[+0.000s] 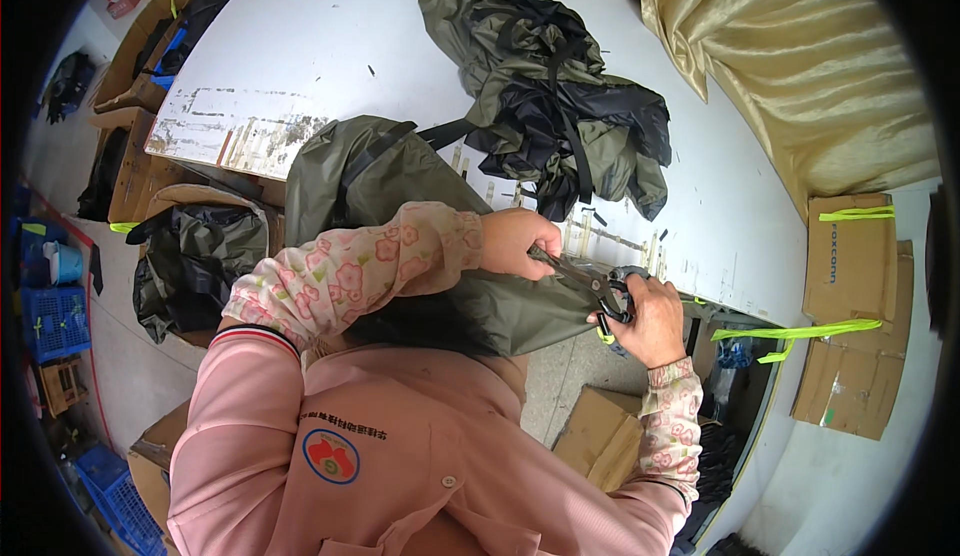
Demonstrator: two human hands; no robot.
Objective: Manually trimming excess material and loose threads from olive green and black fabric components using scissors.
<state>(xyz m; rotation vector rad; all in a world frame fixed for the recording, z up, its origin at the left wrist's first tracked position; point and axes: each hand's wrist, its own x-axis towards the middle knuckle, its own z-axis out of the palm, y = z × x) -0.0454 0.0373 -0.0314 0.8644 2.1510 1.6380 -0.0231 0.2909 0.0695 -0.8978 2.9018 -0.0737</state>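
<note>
My right hand (652, 322) grips a pair of scissors (592, 280) by its dark handles. The blades point left, and their tips reach the fingers of my left hand (520, 243). That hand is closed at the upper edge of an olive-green fabric piece (365, 171); what lies between its fingers is too small to make out. The fabric spreads under my left forearm and hangs over the table's near edge across my lap. Farther back lies a crumpled olive and black fabric piece (545, 76) with black straps.
The white table (300, 36) has worn, marked patches near its front edge. At left, a carton holds black fabric (200, 256). Blue crates (55, 321) stand on the far-left floor. Gold curtains (780, 66) hang at right above a cardboard sheet (850, 266); bright yellow-green strips (800, 333) dangle nearby.
</note>
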